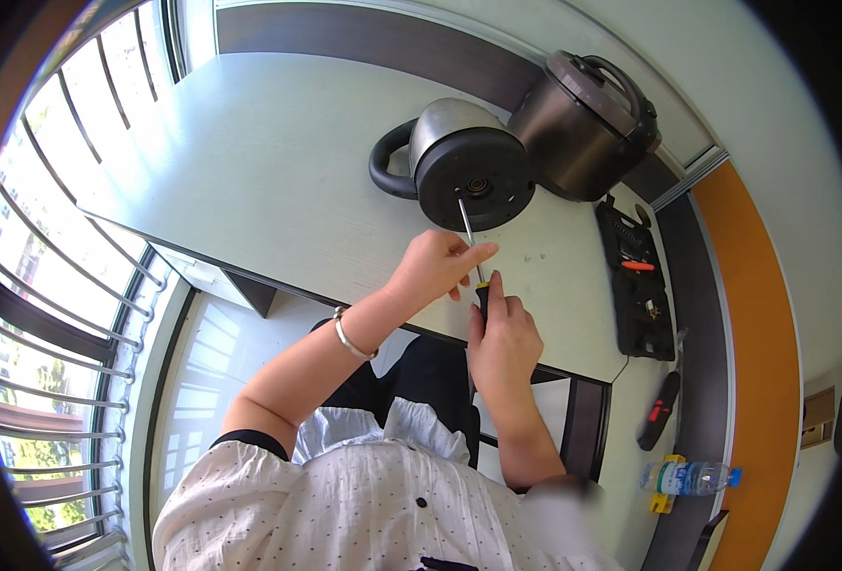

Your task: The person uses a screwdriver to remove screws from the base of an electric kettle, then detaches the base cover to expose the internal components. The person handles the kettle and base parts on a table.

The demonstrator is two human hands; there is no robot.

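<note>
An electric kettle (pixel 437 122) with a steel body lies on its side on the table, its round black base (pixel 450 164) facing me and its handle (pixel 383 157) pointing left. My right hand (pixel 505 338) grips the black handle of a screwdriver (pixel 482 297), with the index finger stretched along it. The metal shaft runs up to the base, where its tip meets a spot left of the central round connector. Around the middle of that shaft, my left hand (pixel 432 269) is closed, thumb across it; some of its fingers are hidden.
A dark brown electric pressure cooker (pixel 573 124) stands just behind the kettle. To the right lies an open black tool case (pixel 638 285), then a black-and-red tool (pixel 661 409) and a plastic water bottle (pixel 692 478). The white table (pixel 278 162) ends near my lap; barred windows are at left.
</note>
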